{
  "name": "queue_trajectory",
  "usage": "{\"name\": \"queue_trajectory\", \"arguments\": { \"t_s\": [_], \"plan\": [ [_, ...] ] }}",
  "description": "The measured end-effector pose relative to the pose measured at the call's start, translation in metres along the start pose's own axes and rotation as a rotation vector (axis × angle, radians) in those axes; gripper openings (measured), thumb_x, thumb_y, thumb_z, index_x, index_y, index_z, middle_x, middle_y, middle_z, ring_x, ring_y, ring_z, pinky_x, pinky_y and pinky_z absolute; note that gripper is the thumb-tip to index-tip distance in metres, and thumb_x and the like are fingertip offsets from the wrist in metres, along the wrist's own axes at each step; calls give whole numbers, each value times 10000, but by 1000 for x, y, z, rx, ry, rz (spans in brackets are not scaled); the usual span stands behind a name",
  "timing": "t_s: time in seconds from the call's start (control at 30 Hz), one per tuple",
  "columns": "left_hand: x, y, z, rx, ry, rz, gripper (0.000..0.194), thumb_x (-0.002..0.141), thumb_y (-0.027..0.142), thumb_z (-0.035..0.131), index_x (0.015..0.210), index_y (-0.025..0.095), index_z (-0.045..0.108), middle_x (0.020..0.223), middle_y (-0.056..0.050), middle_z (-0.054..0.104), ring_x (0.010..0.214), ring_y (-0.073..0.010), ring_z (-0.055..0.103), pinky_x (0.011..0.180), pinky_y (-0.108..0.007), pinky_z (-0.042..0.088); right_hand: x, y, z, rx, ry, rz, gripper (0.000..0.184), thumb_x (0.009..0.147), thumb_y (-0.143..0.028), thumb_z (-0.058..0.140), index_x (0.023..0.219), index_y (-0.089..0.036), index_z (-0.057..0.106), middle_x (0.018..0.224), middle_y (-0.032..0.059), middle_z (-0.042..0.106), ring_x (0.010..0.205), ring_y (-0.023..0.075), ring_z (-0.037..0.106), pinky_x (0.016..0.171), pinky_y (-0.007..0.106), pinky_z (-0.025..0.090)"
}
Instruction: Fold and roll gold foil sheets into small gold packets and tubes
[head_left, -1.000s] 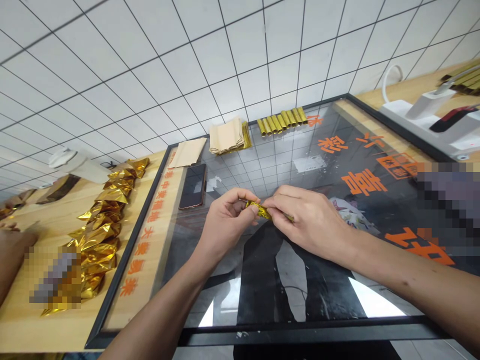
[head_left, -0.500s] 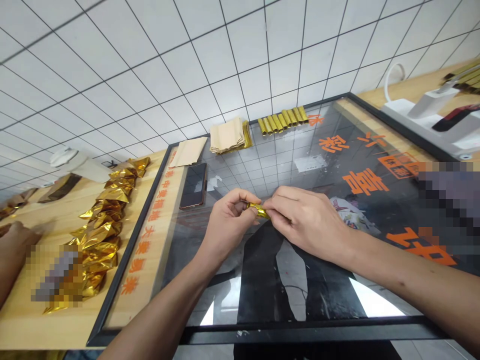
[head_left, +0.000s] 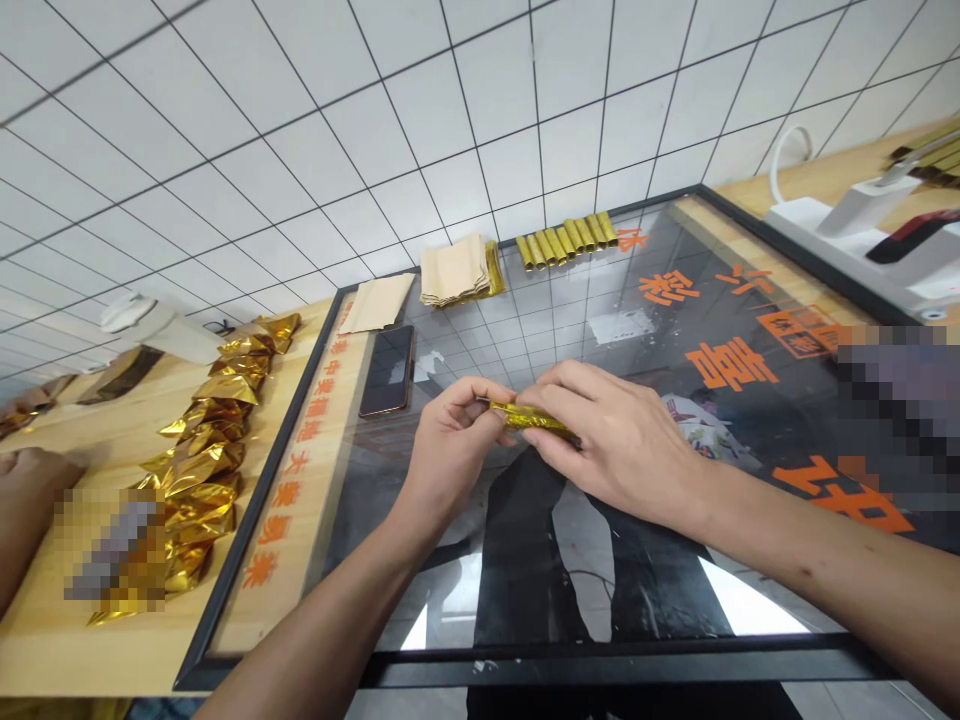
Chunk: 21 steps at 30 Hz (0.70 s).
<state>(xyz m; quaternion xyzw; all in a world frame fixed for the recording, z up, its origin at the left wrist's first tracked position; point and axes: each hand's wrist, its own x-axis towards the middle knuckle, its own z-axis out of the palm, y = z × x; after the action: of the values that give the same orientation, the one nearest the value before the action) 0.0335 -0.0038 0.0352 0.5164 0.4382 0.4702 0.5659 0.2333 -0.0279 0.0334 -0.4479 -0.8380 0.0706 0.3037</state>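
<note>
A shiny gold foil paper tube (head_left: 538, 418) lies crosswise between my two hands, just above the dark glass panel. My left hand (head_left: 459, 430) pinches its left end between thumb and fingers. Curled over its right part, my right hand (head_left: 607, 420) has its fingers on top and the thumb along the near side, hiding that end. Beyond my hands, a row of similar gold tubes (head_left: 566, 242) lies along the panel's far edge. Left of the row sits a stack of tan-backed gold paper sheets (head_left: 454, 272), with a few more sheets (head_left: 377, 303) beside it.
A phone (head_left: 386, 370) lies on the glass panel with its black frame (head_left: 285, 430). Folded gold foil pieces (head_left: 206, 470) line the wooden table to the left, near another person's hand (head_left: 34, 490). A white power strip (head_left: 847, 235) stands at right, a white cup (head_left: 161, 325) at left.
My right hand has shifted its grip and opened a little around the tube. More of the gold tube now shows between my hands.
</note>
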Motion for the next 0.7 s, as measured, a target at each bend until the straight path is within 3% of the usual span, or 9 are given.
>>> {"name": "queue_trajectory", "arguments": {
  "t_s": [0.13, 0.27, 0.4, 0.7],
  "plan": [
    [1, -1, -3, -83, 40, -8, 113, 782, 182, 818, 875, 186, 755, 966, -29, 752, 736, -108, 667, 636, -220, 587, 2, 0, -3, 93, -13, 59, 300, 983, -227, 698, 1281, -249, 686, 1261, 61, 718, 1037, 224, 704, 727, 335, 517],
    [1, -2, -5, -166, 25, -66, 119, 793, 181, 831, 880, 177, 749, 969, -33, 754, 766, -116, 692, 649, -215, 602, 1, 3, -4, 208, 12, 61, 235, 1016, -167, 641, 1225, -245, 714, 1199, 62, 734, 1002, 207, 710, 849, 345, 558],
    [0, -1, -4, -213, 19, -86, 121, 815, 185, 830, 895, 167, 740, 947, -36, 762, 764, -123, 719, 656, -213, 611, 1, 5, -2, 262, 53, 44, 217, 1020, -165, 634, 1198, -246, 727, 1153, 61, 740, 976, 208, 714, 876, 355, 569],
    [-4, 1, 2, -152, -34, 60, 231, 834, 224, 893, 1017, 189, 756, 1014, -48, 794, 816, -134, 742, 742, -250, 634, 7, 9, -4, 410, 182, 88, 193, 992, -134, 644, 1088, -259, 755, 1034, 40, 746, 942, 212, 699, 813, 361, 562]
  ]
}}
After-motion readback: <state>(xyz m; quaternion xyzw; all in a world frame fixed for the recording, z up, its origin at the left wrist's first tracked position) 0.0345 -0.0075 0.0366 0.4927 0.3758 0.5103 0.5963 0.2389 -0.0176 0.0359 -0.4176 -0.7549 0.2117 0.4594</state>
